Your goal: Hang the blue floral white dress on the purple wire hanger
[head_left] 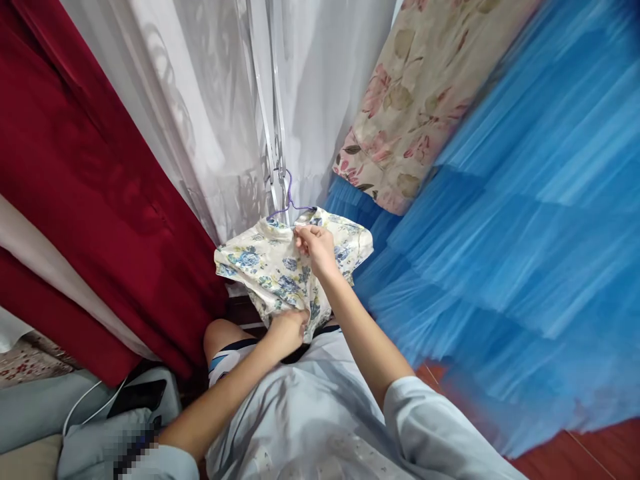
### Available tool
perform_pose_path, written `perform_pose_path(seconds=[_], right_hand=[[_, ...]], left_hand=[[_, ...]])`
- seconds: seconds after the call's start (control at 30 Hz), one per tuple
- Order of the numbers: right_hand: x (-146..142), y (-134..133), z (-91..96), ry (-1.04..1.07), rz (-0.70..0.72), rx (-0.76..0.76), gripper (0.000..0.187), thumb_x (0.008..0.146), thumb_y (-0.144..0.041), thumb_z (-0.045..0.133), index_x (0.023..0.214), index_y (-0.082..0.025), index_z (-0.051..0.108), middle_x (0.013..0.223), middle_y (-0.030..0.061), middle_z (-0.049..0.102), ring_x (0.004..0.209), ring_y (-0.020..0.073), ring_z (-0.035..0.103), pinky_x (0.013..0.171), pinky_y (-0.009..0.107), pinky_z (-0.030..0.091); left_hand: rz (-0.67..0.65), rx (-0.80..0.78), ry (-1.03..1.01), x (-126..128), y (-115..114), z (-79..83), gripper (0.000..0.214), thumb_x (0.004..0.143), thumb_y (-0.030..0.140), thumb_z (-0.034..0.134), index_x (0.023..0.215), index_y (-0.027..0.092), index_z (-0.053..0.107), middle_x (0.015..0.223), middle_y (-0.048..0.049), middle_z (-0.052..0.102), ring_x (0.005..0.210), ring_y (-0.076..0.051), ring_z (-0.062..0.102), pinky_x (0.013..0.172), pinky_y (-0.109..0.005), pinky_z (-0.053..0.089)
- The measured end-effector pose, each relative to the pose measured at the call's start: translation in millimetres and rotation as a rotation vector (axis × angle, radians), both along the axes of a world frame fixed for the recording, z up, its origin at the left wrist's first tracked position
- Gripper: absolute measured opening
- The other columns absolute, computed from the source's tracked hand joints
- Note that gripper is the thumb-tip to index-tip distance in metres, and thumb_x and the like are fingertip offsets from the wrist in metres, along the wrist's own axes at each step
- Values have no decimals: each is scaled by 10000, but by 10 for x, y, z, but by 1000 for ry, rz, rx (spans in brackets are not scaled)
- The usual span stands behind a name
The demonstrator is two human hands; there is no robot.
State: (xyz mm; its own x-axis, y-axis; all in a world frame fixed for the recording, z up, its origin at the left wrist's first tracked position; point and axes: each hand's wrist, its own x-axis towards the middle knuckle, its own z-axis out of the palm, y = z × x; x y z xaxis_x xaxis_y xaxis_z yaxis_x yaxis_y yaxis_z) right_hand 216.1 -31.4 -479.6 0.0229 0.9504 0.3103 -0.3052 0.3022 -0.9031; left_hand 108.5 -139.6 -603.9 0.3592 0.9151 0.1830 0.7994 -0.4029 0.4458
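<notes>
A small cream garment with blue flowers (270,263) hangs on a thin purple wire hanger (289,193) in front of me. My right hand (314,245) pinches the garment at its collar, just under the hanger hook. My left hand (287,330) is closed on the garment's lower hem and holds it near my body. The hanger's hook rises toward a metal strip between the white curtains.
A dark red curtain (75,173) hangs at the left, sheer white curtains (215,107) in the middle. A floral cloth (415,87) and a big blue tulle skirt (525,220) fill the right. A dark phone (140,395) with a white cable lies at lower left.
</notes>
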Motion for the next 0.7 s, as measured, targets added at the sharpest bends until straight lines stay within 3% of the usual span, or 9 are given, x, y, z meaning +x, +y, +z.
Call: perform_pose_path(seconds=[0.07, 0.1, 0.2, 0.27, 0.33, 0.43, 0.53, 0.63, 0.7], right_hand=[[24, -71, -45, -38, -17, 12, 194, 760, -346, 655, 676, -178, 605, 448, -45, 548, 352, 75, 384, 384, 218, 290], [47, -113, -62, -64, -18, 19, 195, 767, -353, 654, 689, -182, 602, 441, -49, 541, 352, 79, 388, 388, 219, 295], [115, -193, -61, -148, 5, 76, 204, 788, -351, 643, 687, -183, 584, 440, -43, 543, 364, 85, 406, 412, 222, 314], [133, -185, -39, -211, 18, 124, 211, 806, -354, 628, 696, -184, 571, 449, -41, 541, 381, 89, 426, 434, 223, 329], [125, -138, -41, -283, -29, 151, 224, 818, -371, 615, 703, -191, 549, 456, -48, 520, 400, 93, 431, 447, 222, 323], [95, -65, -144, -415, -172, 144, 219, 816, -366, 603, 695, -200, 527, 489, -47, 515, 432, 102, 434, 460, 223, 302], [93, -77, -338, -502, -199, 96, 197, 801, -344, 593, 679, -204, 526, 500, -37, 518, 451, 118, 450, 461, 229, 296], [116, -206, -534, -469, -117, 22, 196, 786, -343, 592, 663, -207, 522, 488, -37, 503, 447, 123, 442, 455, 233, 290], [118, -328, -647, -441, -66, -12, 194, 776, -343, 596, 659, -206, 525, 478, -39, 499, 431, 119, 430, 450, 234, 290]], left_hand=[[-24, 40, -59, -157, 134, 266, 152, 821, 120, 582, 884, 221, 677, 833, -49, 681, 780, -198, 642, 721, -265, 444], [-2, 91, -103, -238, 219, 436, 186, 888, 162, 529, 999, 223, 664, 916, -55, 687, 834, -190, 642, 767, -264, 449], [103, 420, -345, -411, 506, 979, 400, 970, 296, 483, 1358, 204, 502, 925, -43, 665, 765, -160, 618, 743, -256, 453], [17, 480, -295, -433, 676, 1264, 350, 977, 337, 486, 1281, 187, 575, 878, -33, 661, 741, -154, 611, 727, -249, 443], [-63, 495, -233, -396, 795, 1445, 279, 985, 346, 475, 1070, 161, 666, 805, -25, 655, 730, -155, 613, 717, -247, 434], [-58, 553, -290, -362, 875, 1575, 275, 986, 335, 477, 910, 155, 670, 741, -16, 658, 717, -153, 626, 710, -245, 437], [86, 649, -521, -543, 928, 1610, 231, 971, 335, 512, 918, 171, 666, 747, -13, 678, 712, -137, 636, 711, -229, 453], [280, 682, -862, -960, 1027, 1499, 191, 943, 324, 564, 864, 169, 643, 716, -2, 646, 698, -122, 619, 687, -205, 454], [413, 600, -1237, -1256, 1103, 1315, 173, 932, 282, 578, 810, 163, 609, 677, 16, 594, 648, -98, 581, 667, -184, 450]])
